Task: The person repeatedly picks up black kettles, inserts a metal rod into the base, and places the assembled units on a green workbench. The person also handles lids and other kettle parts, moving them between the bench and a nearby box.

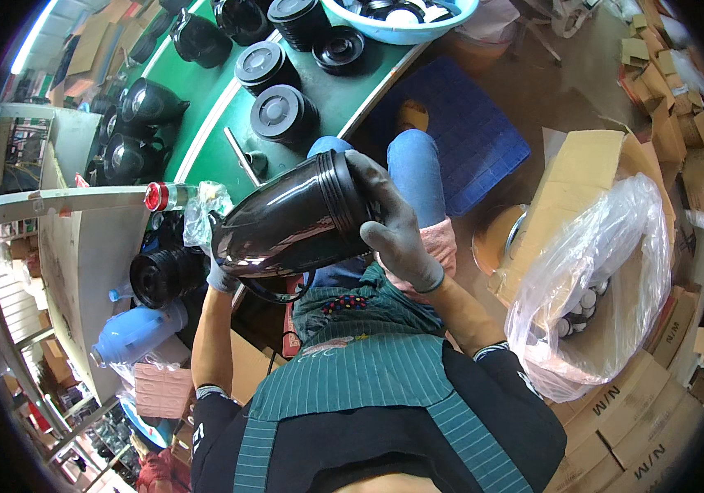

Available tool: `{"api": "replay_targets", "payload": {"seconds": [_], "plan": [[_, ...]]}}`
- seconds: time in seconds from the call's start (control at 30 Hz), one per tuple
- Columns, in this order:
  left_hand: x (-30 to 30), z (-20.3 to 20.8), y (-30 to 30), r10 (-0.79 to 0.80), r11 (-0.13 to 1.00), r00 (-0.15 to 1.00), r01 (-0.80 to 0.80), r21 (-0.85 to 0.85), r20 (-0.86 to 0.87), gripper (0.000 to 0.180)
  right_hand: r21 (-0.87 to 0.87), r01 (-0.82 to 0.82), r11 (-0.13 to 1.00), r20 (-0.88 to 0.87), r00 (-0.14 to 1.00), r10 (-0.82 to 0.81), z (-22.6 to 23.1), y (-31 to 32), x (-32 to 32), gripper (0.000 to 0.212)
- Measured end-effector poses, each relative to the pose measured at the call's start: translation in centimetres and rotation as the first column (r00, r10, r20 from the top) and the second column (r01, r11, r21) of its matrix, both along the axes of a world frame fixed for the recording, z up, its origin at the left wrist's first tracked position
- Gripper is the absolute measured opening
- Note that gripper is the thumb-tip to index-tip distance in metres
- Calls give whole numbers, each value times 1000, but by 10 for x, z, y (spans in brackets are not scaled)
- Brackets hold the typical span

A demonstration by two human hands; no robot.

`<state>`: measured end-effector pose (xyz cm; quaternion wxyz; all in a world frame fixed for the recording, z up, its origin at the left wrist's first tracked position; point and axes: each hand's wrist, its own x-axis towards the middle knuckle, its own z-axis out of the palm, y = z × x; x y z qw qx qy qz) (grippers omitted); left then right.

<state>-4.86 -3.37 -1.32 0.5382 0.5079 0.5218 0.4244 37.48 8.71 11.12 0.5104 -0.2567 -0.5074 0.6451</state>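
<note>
A glossy black jug [278,220] lies tilted across my lap, its ribbed end up and to the right. A curved handle shows along its underside and a small spout at its left end. My right hand [397,226], in a grey glove, wraps over the ribbed end with the thumb on the near side. At the lower left end, my left hand [222,278] supports the jug; its glove is partly visible, but most of its fingers are hidden behind the jug. Beyond the jug, a metal rod on a stand [242,156] rises from the green table [216,152].
Stacks of round black lids [284,112] and several black jugs [148,105] stand on the table. A light blue basin [409,31] holds small parts. To the right is a cardboard box [561,181] with a plastic bag [598,246]. A blue mat [467,135] lies on the floor.
</note>
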Motion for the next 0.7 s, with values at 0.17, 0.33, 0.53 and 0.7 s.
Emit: {"api": "replay_targets", "payload": {"seconds": [0.17, 0.33, 0.53, 0.7], "plan": [[6, -30, 8, -52, 995, 975, 70, -74, 218, 57, 102, 10, 995, 85, 996, -19, -14, 3, 1, 101], [68, 51, 33, 90, 950, 913, 41, -310, 398, 52, 484, 30, 874, 206, 967, -148, -27, 14, 8, 104], [77, 67, 26, 206, 973, 761, -94, -210, 615, 83, 72, 15, 997, -29, 999, -13, -22, 5, 1, 116], [126, 160, 68, 303, 889, 842, -82, 450, -445, 72, -47, -42, 998, -10, 999, 42, 0, 9, 6, 117]]}}
